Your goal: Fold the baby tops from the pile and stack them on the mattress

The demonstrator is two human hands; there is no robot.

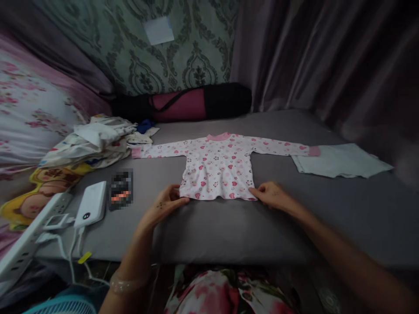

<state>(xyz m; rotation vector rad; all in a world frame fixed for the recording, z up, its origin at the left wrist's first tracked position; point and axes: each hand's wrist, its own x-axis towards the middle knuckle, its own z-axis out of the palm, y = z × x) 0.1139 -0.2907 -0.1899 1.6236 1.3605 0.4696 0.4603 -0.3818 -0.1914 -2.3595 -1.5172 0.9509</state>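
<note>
A small long-sleeved shirt (218, 168), white with pink hearts and a pink collar and cuffs, lies spread on the grey sheet (209, 233). Its hem faces me and ripples a little in the middle. My left hand (166, 201) pinches the left corner of the hem between thumb and fingers. At the opposite corner, my right hand (270, 194) grips the hem the same way. The right cuff overlaps a pale folded cloth (342, 160).
Crumpled clothes (98, 137) are heaped at the left, near a white power bank (92, 203) with cables and a power strip (32, 235). Along the wall lies a black and maroon bag (183, 104). Dark curtains (281, 56) hang at the right.
</note>
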